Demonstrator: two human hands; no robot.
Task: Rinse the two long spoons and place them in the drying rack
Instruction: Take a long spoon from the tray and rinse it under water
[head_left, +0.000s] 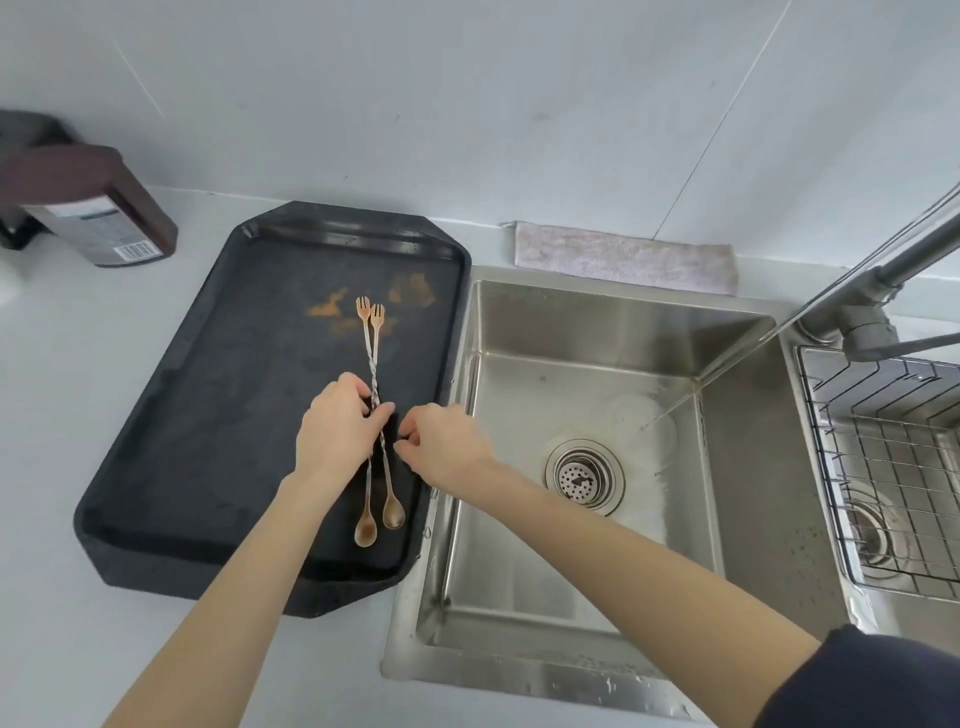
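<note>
Two long spoons lie side by side on the black tray, bowls nearest us, fork tips far. Our left hand pinches the twisted stems mid-length, right hand just beside, fingertips curled, grip on spoons unclear. Farther right: sink, wire drying rack, tap running

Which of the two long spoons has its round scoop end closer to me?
The left long spoon. Its bowl lies lower on the black tray, nearer you, than the bowl of the right long spoon beside it.
</note>
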